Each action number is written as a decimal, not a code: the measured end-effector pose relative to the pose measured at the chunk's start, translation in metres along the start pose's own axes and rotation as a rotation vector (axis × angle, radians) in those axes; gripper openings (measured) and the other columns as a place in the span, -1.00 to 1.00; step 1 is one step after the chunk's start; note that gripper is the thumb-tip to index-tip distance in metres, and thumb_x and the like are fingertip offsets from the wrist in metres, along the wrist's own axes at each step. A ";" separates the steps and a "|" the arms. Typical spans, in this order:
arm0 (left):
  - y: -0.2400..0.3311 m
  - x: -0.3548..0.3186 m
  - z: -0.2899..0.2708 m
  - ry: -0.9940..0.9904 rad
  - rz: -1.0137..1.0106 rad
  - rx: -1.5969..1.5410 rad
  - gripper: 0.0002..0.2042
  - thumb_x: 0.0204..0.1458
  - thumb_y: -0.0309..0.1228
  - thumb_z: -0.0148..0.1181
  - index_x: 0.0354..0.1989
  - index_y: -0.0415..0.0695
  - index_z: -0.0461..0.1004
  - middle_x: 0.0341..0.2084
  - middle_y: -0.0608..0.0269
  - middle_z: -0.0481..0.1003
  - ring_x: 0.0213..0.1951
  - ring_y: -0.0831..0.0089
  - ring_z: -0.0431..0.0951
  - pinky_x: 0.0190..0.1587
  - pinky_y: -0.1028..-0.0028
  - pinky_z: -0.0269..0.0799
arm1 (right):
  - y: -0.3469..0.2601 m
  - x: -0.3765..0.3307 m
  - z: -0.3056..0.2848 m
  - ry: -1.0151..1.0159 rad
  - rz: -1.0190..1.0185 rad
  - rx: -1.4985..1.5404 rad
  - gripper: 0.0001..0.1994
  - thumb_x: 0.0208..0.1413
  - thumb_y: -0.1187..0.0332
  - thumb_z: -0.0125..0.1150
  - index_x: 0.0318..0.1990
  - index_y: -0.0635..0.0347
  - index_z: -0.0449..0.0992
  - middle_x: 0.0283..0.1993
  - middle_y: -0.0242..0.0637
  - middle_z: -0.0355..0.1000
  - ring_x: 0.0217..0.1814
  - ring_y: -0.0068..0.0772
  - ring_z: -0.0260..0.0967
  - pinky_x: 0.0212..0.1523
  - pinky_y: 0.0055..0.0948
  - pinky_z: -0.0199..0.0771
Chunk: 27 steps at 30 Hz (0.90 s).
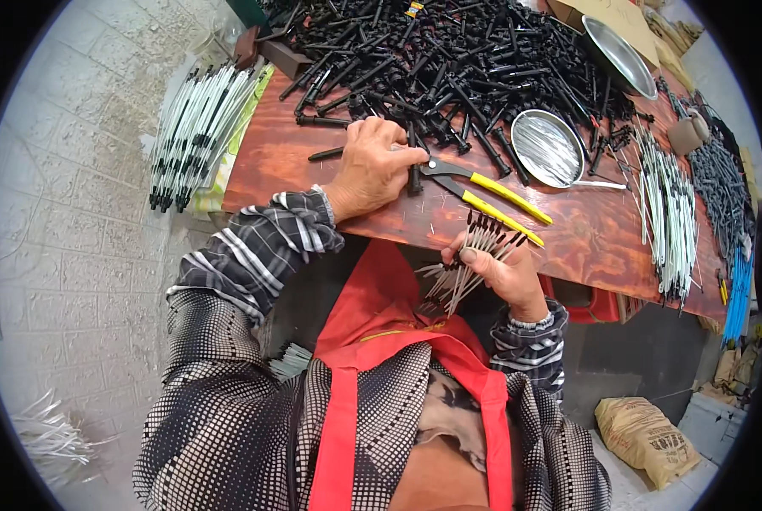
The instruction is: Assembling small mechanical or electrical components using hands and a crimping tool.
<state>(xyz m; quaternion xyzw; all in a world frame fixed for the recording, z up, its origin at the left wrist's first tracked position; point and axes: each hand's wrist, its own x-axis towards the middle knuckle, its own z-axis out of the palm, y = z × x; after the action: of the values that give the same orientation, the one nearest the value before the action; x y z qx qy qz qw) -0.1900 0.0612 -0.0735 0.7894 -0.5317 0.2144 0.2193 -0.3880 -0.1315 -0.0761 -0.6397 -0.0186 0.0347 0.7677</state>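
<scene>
My right hand is closed around a bundle of thin white sticks with black tips, held just off the table's front edge above my red apron. On the table, my left hand has its fingers curled. Its thumb lies across a short black plastic tube, and the fingertips are partly hidden. A black rod shows left of that hand. Beside the thumb lie pliers with yellow handles, jaws toward the hand.
A large heap of black plastic tubes covers the back of the reddish wooden table. A metal pan of thin silvery strips stands right of the pliers. Bundled white sticks lie left and right. A sack sits on the floor.
</scene>
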 end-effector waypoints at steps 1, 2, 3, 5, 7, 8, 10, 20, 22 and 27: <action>0.002 0.001 -0.001 0.004 -0.019 -0.005 -0.69 -0.27 -0.49 0.19 -0.26 0.06 0.59 -0.29 0.26 0.40 -0.16 0.19 0.36 -0.11 0.26 0.25 | 0.000 0.000 0.000 0.000 -0.006 0.002 -0.75 0.16 0.31 0.22 -0.14 0.33 0.51 -0.24 -0.23 0.54 -0.16 -0.37 0.49 -0.07 -0.36 0.50; 0.003 0.002 -0.001 0.008 -0.039 -0.012 -0.67 -0.27 -0.51 0.17 -0.25 0.05 0.59 -0.24 0.23 0.41 -0.13 0.17 0.37 -0.08 0.23 0.25 | -0.001 0.000 0.001 -0.003 -0.006 -0.001 -0.75 0.16 0.31 0.22 -0.14 0.33 0.51 -0.24 -0.23 0.54 -0.16 -0.37 0.49 -0.07 -0.36 0.50; 0.003 0.004 -0.002 0.010 -0.058 -0.019 -0.65 -0.28 -0.54 0.15 -0.23 0.04 0.59 -0.19 0.20 0.43 -0.10 0.16 0.37 -0.05 0.21 0.26 | -0.002 0.000 0.002 -0.001 -0.003 -0.005 -0.75 0.16 0.30 0.22 -0.14 0.32 0.51 -0.24 -0.23 0.54 -0.16 -0.37 0.49 -0.07 -0.37 0.50; 0.004 0.007 -0.004 0.054 -0.077 -0.026 -0.65 -0.28 -0.54 0.14 -0.23 0.03 0.59 -0.17 0.18 0.42 -0.08 0.14 0.37 -0.04 0.19 0.26 | -0.004 0.000 0.003 0.005 0.006 -0.012 -0.75 0.16 0.30 0.22 -0.14 0.32 0.51 -0.24 -0.23 0.54 -0.16 -0.37 0.49 -0.08 -0.37 0.49; 0.004 0.013 -0.005 0.139 -0.106 -0.045 -0.65 -0.27 -0.55 0.11 -0.23 0.01 0.59 -0.12 0.14 0.40 -0.04 0.10 0.35 -0.02 0.16 0.26 | -0.006 0.000 0.005 0.010 0.013 0.001 -0.75 0.16 0.29 0.22 -0.14 0.32 0.51 -0.24 -0.22 0.54 -0.17 -0.37 0.49 -0.08 -0.37 0.49; 0.003 0.015 -0.006 0.138 -0.106 -0.047 -0.65 -0.27 -0.55 0.11 -0.23 0.01 0.59 -0.12 0.14 0.40 -0.04 0.10 0.35 -0.02 0.16 0.26 | -0.007 0.000 0.006 0.015 0.020 0.017 -0.75 0.16 0.29 0.23 -0.15 0.32 0.51 -0.25 -0.22 0.54 -0.17 -0.36 0.49 -0.08 -0.37 0.49; -0.005 0.020 -0.011 0.128 -0.095 -0.151 -0.63 -0.27 -0.55 0.10 -0.21 -0.01 0.58 -0.15 0.12 0.43 -0.04 0.08 0.37 0.01 0.18 0.28 | -0.008 -0.001 0.006 0.022 0.030 0.035 -0.74 0.16 0.28 0.23 -0.15 0.32 0.51 -0.25 -0.22 0.54 -0.17 -0.36 0.49 -0.09 -0.37 0.49; -0.100 0.109 0.008 -0.220 -0.427 0.067 -0.77 -0.07 -0.37 0.08 -0.29 -0.05 0.65 -0.45 -0.02 0.58 -0.33 -0.03 0.58 -0.20 0.10 0.48 | -0.006 0.004 -0.001 -0.016 0.024 -0.039 -0.76 0.16 0.30 0.22 -0.16 0.32 0.51 -0.26 -0.27 0.54 -0.17 -0.41 0.48 -0.10 -0.40 0.48; -0.084 0.117 0.008 -0.313 -0.457 0.086 -0.79 -0.06 -0.37 0.12 -0.28 -0.04 0.65 -0.46 -0.01 0.59 -0.35 -0.02 0.58 -0.22 0.12 0.49 | -0.004 -0.001 -0.002 -0.012 0.039 -0.046 -0.76 0.16 0.30 0.22 -0.15 0.32 0.51 -0.26 -0.27 0.54 -0.17 -0.41 0.48 -0.10 -0.40 0.48; -0.067 0.122 -0.007 -0.451 -0.462 -0.046 -0.78 -0.21 -0.43 0.27 -0.34 -0.24 0.59 -0.47 -0.03 0.58 -0.33 0.07 0.60 -0.25 0.22 0.48 | -0.002 0.000 0.001 -0.016 0.010 -0.010 -0.76 0.17 0.31 0.20 -0.14 0.31 0.51 -0.25 -0.27 0.54 -0.16 -0.42 0.48 -0.10 -0.41 0.47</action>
<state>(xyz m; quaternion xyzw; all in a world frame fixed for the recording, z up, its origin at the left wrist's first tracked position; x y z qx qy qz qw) -0.0863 -0.0029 -0.0067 0.9117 -0.3784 -0.0333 0.1566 -0.3876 -0.1308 -0.0736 -0.6434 -0.0216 0.0435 0.7640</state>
